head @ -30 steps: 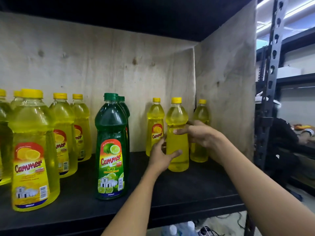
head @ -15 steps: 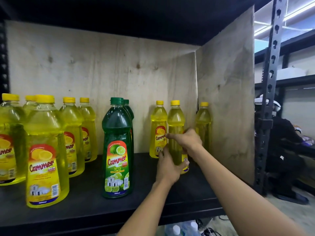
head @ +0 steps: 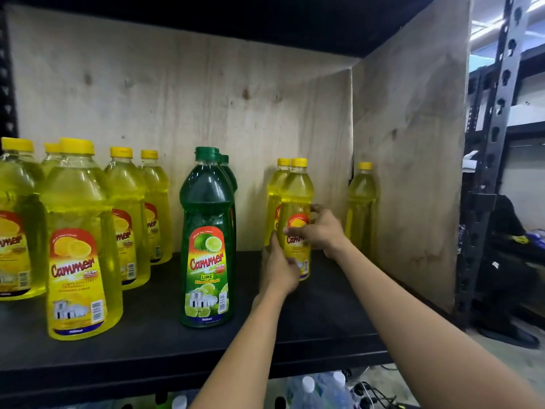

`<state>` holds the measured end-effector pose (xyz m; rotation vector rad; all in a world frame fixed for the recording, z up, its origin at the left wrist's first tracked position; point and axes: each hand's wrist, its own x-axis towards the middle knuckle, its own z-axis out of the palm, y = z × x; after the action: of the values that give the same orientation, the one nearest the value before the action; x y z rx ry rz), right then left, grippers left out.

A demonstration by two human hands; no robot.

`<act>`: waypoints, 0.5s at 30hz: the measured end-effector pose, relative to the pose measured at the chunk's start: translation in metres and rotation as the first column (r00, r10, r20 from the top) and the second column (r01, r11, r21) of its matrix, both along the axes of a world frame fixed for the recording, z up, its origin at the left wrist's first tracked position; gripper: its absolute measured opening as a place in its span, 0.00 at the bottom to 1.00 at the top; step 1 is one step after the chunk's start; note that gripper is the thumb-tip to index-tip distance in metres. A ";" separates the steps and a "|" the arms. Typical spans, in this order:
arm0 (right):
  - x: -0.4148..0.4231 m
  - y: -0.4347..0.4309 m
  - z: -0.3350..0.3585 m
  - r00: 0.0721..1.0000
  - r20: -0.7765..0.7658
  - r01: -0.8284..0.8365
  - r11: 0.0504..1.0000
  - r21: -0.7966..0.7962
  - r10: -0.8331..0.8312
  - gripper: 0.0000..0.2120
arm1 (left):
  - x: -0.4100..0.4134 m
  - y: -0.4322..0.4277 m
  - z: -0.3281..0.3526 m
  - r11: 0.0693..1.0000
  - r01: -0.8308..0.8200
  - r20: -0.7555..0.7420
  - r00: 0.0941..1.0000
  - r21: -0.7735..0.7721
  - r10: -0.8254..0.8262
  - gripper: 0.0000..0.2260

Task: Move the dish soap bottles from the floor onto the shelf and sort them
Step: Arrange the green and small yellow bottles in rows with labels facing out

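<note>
A small yellow dish soap bottle stands upright on the black shelf, label facing me. My left hand grips its lower left side. My right hand wraps its middle from the right. Close behind it stands a second small yellow bottle, and a third stands alone in the right corner. Two green lime bottles stand one behind the other at the shelf's middle. Several larger yellow bottles fill the left side.
Plywood panels form the back and right wall of the shelf bay. A black steel upright stands right of it. Clear water bottles and cables lie below the shelf. A person in dark clothes sits at the far right.
The bottle in my hands has turned so its label faces front, and it now stands closer in front of the rear small bottle. Both hands stayed on it.
</note>
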<state>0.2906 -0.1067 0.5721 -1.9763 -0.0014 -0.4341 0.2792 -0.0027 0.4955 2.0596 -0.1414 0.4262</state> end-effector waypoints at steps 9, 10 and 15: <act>0.011 0.001 -0.001 1.000 0.025 0.019 0.977 -0.215 -0.014 0.37 | -0.011 -0.001 -0.006 0.977 -0.144 -0.014 0.989 0.154 0.148 0.36; 0.010 0.002 0.000 0.999 0.034 0.029 0.970 -0.241 -0.022 0.36 | -0.012 -0.002 -0.006 0.976 -0.146 -0.017 0.988 0.164 0.150 0.36; 0.005 0.004 -0.004 0.998 0.058 0.052 0.954 -0.296 -0.036 0.38 | -0.023 -0.009 -0.007 0.953 -0.182 0.027 0.983 0.244 0.181 0.38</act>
<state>0.2952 -0.1024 0.5678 -2.2638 -0.0594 -0.5402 0.2560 -0.0120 0.4888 2.3265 -0.0060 0.5485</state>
